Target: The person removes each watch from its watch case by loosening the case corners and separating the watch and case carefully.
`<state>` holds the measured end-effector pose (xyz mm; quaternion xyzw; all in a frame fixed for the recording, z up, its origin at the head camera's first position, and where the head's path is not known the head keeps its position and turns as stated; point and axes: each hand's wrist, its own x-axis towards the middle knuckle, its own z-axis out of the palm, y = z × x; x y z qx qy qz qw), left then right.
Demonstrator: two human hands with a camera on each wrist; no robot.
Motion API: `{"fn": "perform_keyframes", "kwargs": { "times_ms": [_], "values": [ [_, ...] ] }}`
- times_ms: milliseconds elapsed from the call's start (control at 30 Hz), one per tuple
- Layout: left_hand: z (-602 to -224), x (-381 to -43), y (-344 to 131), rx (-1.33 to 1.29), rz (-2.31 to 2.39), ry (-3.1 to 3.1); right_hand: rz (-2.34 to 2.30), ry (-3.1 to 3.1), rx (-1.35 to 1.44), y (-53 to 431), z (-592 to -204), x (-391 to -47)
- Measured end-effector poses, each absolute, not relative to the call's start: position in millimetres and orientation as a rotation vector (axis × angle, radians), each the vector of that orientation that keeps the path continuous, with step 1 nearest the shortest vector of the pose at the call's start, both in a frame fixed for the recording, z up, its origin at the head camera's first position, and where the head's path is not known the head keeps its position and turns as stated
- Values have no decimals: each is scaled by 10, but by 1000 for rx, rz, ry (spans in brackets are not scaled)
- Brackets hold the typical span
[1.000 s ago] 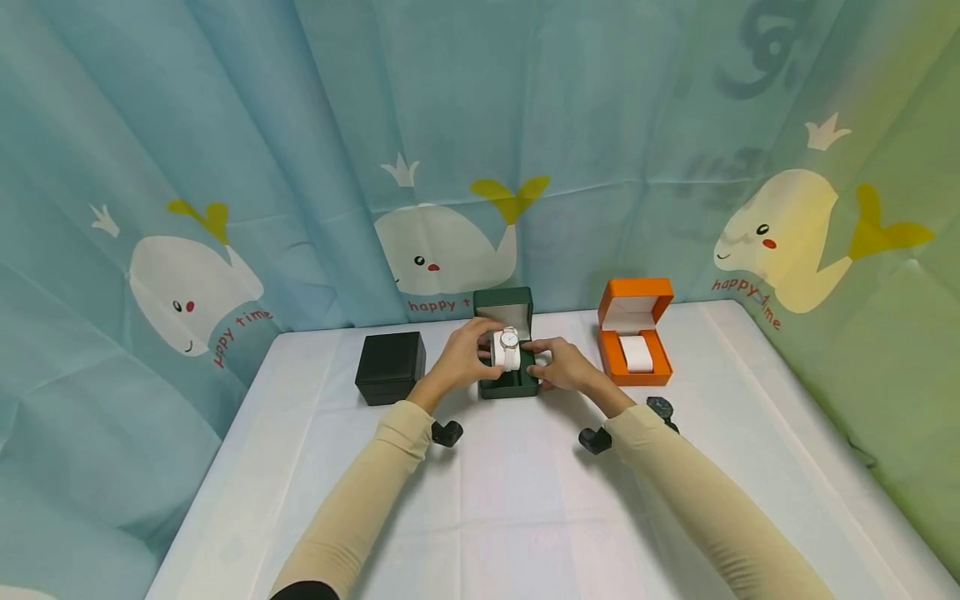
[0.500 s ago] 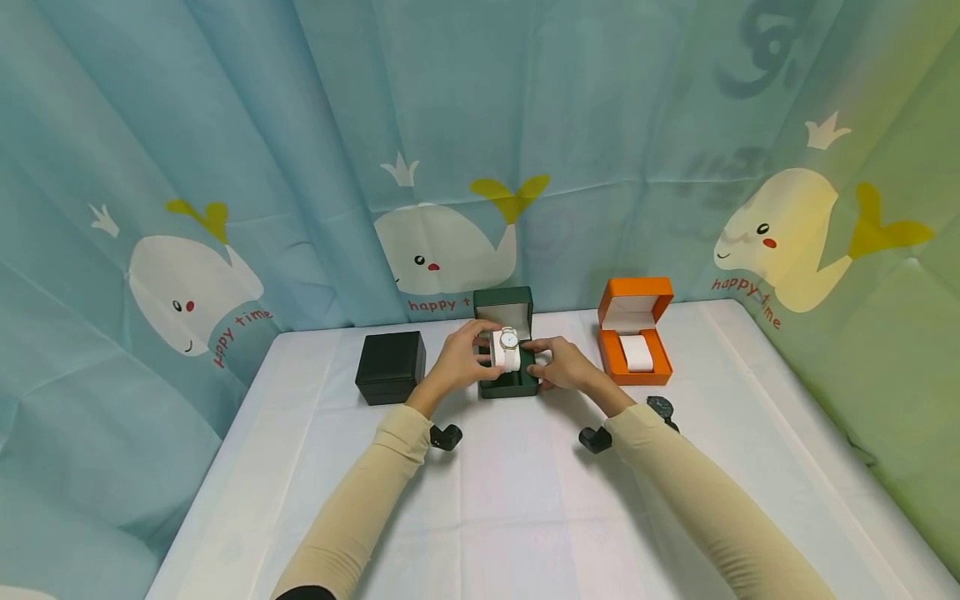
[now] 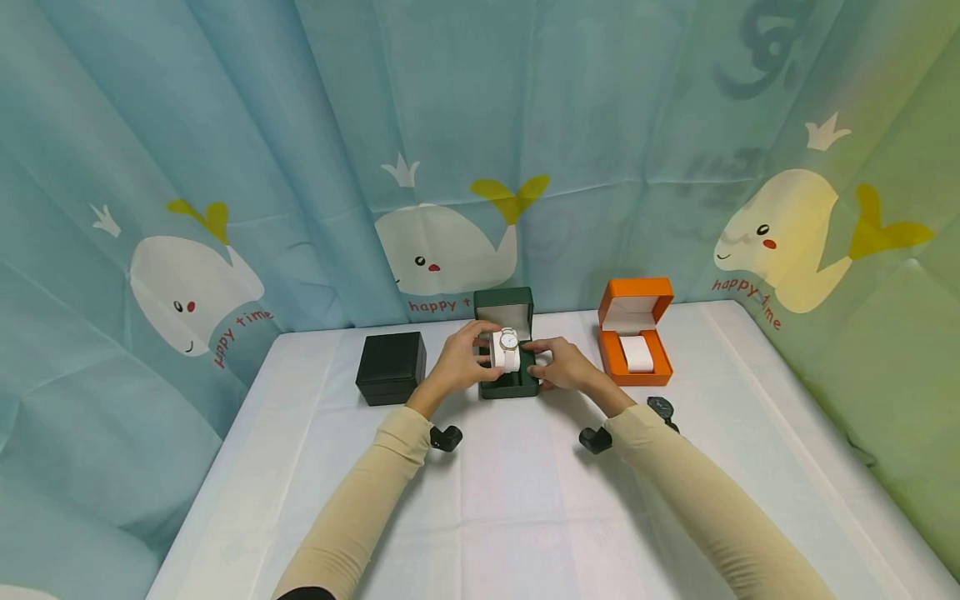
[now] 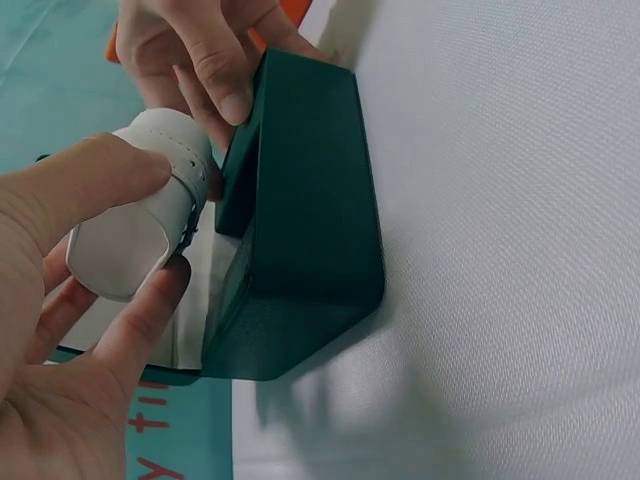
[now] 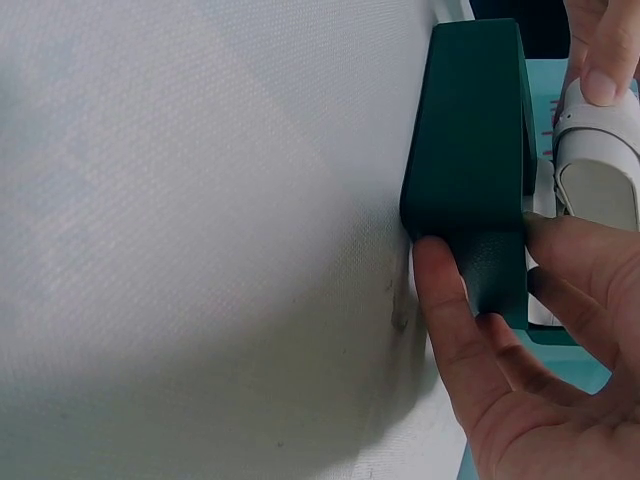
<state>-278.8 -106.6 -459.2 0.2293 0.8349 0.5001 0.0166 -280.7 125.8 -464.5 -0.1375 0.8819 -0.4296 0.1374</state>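
Observation:
A dark green watch box (image 3: 508,379) stands open at the back middle of the table. My left hand (image 3: 459,360) pinches a white cushion (image 4: 135,230) with a white watch (image 3: 509,339) strapped round it, held just above the box's cavity. Its thumb lies on top of the cushion and its fingers underneath. My right hand (image 3: 561,364) grips the box's right side, thumb (image 5: 450,310) on the outer wall and fingers over the rim. The right wrist view shows the green box (image 5: 470,150) and the cushion (image 5: 595,170) from the side.
A closed black box (image 3: 390,367) sits left of the green one. To the right an orange box (image 3: 636,298) stands open with a white cushion (image 3: 639,353) inside. A black watch (image 3: 662,407) lies by my right forearm. Whale-print curtains surround the white table (image 3: 510,517).

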Motion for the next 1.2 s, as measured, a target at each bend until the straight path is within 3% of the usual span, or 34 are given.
{"fn": "perform_keyframes", "kwargs": {
  "times_ms": [1200],
  "values": [
    [-4579,-2763,-1058,695,1538,2604,-1264,2431,-478,1340,-4630,-2867]
  ]
}}
